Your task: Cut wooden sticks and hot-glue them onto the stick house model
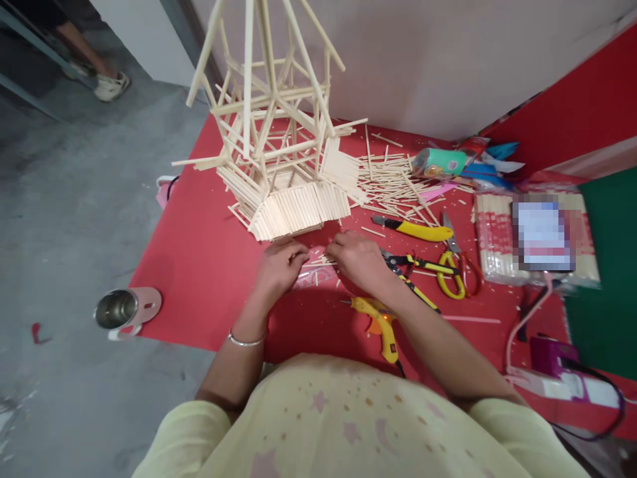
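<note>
My left hand and my right hand rest close together on the red mat, fingers curled over a small pink-edged piece with short wooden sticks lying between them. What the fingers pinch is too small to make out. Just beyond the hands stands a tall wooden stick tower with a slatted base. A silver bangle circles my left wrist.
Loose sticks are scattered right of the tower. A yellow cutter, pliers, scissors, a yellow glue gun, a stick packet and a power strip lie on the right. A steel cup stands at the left on the floor.
</note>
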{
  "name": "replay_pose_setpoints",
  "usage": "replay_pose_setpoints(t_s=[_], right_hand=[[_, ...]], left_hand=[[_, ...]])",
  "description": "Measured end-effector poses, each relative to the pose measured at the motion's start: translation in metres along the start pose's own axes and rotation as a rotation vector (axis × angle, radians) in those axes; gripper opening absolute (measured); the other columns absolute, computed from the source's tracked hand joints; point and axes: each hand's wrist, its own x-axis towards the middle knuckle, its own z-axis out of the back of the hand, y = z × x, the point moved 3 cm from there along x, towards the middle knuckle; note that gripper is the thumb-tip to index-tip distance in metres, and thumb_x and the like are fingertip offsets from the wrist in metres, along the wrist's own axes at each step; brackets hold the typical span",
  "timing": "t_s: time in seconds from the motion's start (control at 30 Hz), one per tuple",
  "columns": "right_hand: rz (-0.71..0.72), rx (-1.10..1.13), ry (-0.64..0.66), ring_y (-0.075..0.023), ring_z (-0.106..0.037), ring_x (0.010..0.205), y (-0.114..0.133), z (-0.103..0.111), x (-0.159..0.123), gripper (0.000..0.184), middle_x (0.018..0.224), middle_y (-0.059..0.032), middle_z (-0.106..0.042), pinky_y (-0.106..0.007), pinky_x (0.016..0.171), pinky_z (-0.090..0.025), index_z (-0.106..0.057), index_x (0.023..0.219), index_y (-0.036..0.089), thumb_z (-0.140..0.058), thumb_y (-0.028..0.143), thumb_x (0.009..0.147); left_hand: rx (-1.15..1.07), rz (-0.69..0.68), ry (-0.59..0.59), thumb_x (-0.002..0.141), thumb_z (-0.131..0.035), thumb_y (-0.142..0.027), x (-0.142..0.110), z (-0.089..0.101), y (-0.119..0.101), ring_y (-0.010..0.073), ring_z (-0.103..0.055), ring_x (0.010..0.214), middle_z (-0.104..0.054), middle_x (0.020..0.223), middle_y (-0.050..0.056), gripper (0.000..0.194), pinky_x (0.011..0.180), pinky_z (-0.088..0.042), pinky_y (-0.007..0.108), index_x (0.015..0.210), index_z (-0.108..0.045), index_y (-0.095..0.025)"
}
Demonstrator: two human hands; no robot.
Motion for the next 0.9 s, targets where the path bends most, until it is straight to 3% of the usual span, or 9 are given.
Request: replay_pose_setpoints(t_s=[0.13, 0.23, 0.43, 0.63, 0.9], right_hand=[[-0.004, -0.018, -0.008, -0.0233, -0.055, 0.100, 0.001, 0.004, -0.001, 0.026, 0.100, -0.0107, -0.067, -0.031, 0.069, -0.031, -0.071, 0.103, 0.019, -0.045, 0.023, 0.102], [-0.033, -0.012, -0.054, -0.0225, -0.056, 0.098, -0.003, 0.008, -0.011, 0.026, 0.099, -0.0087, -0.067, -0.030, 0.068, -0.031, -0.072, 0.102, 0.021, -0.046, 0.024, 0.102], [-0.179, 0.090, -0.174, -0.0198, -0.061, 0.091, -0.021, 0.005, -0.055, 0.029, 0.095, -0.0062, -0.070, -0.029, 0.072, -0.036, -0.074, 0.103, 0.023, -0.048, 0.036, 0.104], [-0.230, 0.181, -0.231, -0.0192, -0.063, 0.090, -0.023, -0.001, -0.098, 0.026, 0.094, -0.0060, -0.071, -0.029, 0.076, -0.041, -0.075, 0.099, 0.021, -0.051, 0.033, 0.102], [-0.254, 0.240, -0.267, -0.0185, -0.063, 0.090, -0.022, -0.002, -0.121, 0.026, 0.096, -0.0058, -0.071, -0.029, 0.074, -0.041, -0.074, 0.098, 0.023, -0.050, 0.032, 0.102]], left_hand=[[-0.036, 0.045, 0.167, 0.087, -0.069, -0.033, -0.004, -0.002, -0.002, 0.0178, -0.062, 0.076, -0.071, 0.081, 0.003, 0.015, 0.070, -0.044, 0.029, 0.080, -0.074, -0.021], [-0.016, 0.024, 0.235, 0.087, -0.069, -0.033, -0.009, -0.004, -0.005, 0.0166, -0.059, 0.072, -0.066, 0.076, 0.003, 0.017, 0.066, -0.040, 0.029, 0.078, -0.074, -0.020], [0.037, 0.001, 0.154, 0.092, -0.060, -0.027, -0.010, -0.014, -0.014, 0.0173, -0.061, 0.079, -0.066, 0.084, 0.004, 0.016, 0.071, -0.042, 0.029, 0.086, -0.073, -0.020], [0.310, -0.075, 0.216, 0.101, -0.046, -0.031, -0.001, -0.033, -0.028, 0.0200, -0.062, 0.088, -0.067, 0.097, 0.006, 0.029, 0.066, -0.038, 0.030, 0.094, -0.073, -0.024], [0.530, -0.123, 0.191, 0.099, -0.044, -0.023, 0.002, -0.039, -0.032, 0.0212, -0.059, 0.079, -0.065, 0.095, 0.010, 0.028, 0.062, -0.036, 0.031, 0.091, -0.071, -0.022]])
